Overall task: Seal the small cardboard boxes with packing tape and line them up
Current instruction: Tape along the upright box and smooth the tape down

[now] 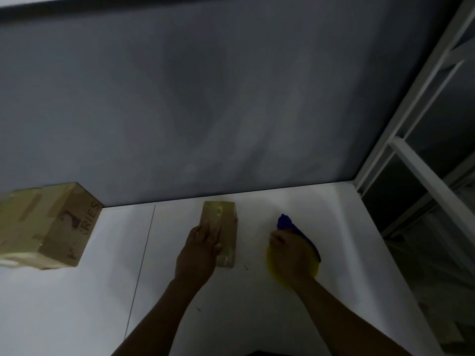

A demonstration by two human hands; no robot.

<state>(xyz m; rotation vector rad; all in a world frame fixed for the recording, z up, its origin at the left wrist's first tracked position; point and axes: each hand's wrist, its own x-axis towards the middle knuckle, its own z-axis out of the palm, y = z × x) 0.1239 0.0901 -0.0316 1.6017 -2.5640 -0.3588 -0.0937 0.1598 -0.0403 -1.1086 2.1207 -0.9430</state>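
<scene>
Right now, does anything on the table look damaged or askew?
The large box at left looks worn, patched with tape strips and sitting askew. The small box under the left hand looks sound.

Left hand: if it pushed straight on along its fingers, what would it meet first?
The left hand lies flat on the small box; past the box's far end, probably the grey wall, though depth is unclear.
</scene>
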